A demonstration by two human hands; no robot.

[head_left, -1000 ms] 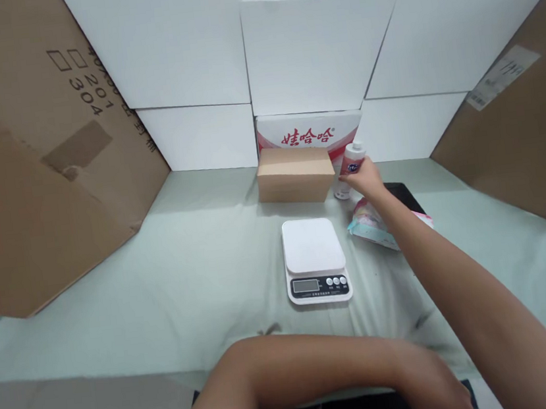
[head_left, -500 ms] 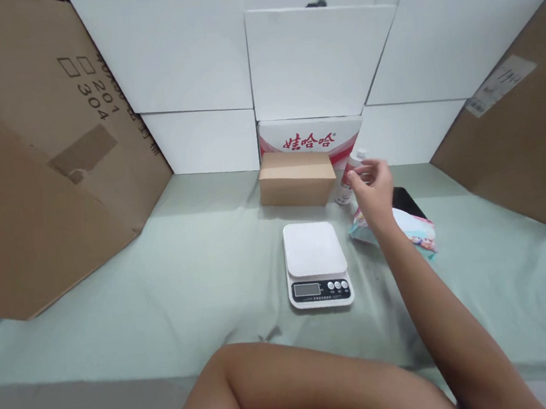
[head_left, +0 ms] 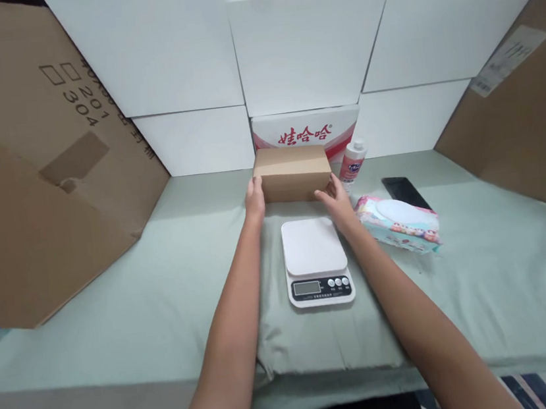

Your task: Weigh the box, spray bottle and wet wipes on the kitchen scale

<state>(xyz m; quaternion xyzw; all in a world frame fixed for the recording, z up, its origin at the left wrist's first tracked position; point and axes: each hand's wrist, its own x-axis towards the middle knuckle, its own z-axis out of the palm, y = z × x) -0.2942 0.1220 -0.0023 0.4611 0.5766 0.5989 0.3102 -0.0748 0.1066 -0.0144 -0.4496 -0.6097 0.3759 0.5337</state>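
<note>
The left hand (head_left: 255, 197) and right hand (head_left: 336, 197) grasped the small cardboard box (head_left: 292, 173) by its ends; it sat at twelve o'clock from the white scale (head_left: 314, 252); a bottle (head_left: 352, 161) stood at the box's three o'clock.

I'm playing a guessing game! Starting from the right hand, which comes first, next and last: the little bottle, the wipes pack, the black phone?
Measured from the right hand, which rests on the brown box:
1. Little bottle, just behind the hand, beside the box.
2. Wipes pack, to the hand's right, lying flat on the cloth.
3. Black phone, farther right, behind the pack.
</note>
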